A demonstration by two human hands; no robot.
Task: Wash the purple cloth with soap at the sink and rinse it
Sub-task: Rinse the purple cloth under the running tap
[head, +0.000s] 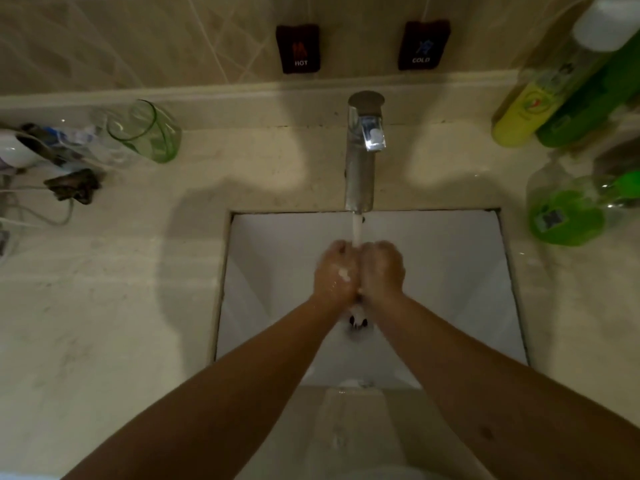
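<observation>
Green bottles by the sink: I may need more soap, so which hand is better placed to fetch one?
Right, probably. The green bottles stand right of the sink, nearer the right hand; the left hand would have to cross over it. Both hands sit together under the water.

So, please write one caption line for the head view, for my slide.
Two soapy hands, left hand and right hand, pressed together under the chrome faucet stream.

Shiny brushed-metal faucet, glossy white sink (ceramic-looking), smooth marble-ish countertop, clear greenish glass cup, translucent plastic bottles.
</observation>
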